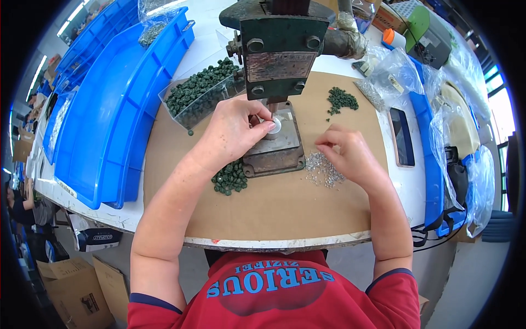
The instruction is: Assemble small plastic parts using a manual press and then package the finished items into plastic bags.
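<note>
Hands at a small bench press
Left hand (pixel 233 131) pinches a white disc (pixel 275 126) on the press base (pixel 279 151) mid-desk; right hand (pixel 348 153), fingertips together, picks at silver bits (pixel 323 170) just beside it

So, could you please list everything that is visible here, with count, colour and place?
press: one, dark green, back centre of the table
base plate: one, grey, under the press
white part: one, on the base plate
clear tray: one, full of green pieces, left of the press
green pieces: small piles, by the left hand and at back right
metal bits: one silvery pile, under the right hand
blue bins: several, left
left hand: on the white part
right hand: over the metal bits
</note>
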A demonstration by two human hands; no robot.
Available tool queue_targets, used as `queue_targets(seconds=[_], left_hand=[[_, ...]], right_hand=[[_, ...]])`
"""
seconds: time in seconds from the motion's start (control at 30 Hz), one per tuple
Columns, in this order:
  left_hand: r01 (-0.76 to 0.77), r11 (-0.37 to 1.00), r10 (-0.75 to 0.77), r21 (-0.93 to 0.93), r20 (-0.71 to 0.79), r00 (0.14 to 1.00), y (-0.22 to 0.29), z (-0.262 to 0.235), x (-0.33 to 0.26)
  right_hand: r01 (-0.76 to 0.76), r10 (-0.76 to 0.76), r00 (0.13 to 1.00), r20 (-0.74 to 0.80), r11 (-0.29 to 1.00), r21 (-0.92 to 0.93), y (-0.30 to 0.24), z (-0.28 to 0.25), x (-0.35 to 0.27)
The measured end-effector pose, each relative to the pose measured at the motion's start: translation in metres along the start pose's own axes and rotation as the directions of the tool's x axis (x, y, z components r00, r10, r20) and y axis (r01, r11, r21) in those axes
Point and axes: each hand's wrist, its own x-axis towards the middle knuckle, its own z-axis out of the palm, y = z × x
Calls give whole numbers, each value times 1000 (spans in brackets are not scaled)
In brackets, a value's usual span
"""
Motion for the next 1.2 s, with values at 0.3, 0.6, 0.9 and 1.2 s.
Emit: queue_targets(seconds=[0.3,0.6,0.9,1.2], left_hand=[[-78,995,73,-68,-81,994,-7,9,-3],[-89,980,52,-176,-204,978,-12,-3,-20],[-39,971,-10,-238,-203,979,-23,-47,-49],[-128,951,23,-281,-349,937,-33,-59,-51]], right_hand=[[357,-353,931,89,836,-416,24,12,5],[436,-408,897,170,752,-495,20,14,7],[412,-441,895,67,760,-502,21,25,13],[169,-183,965,-185,982,-88,9,19,9]])
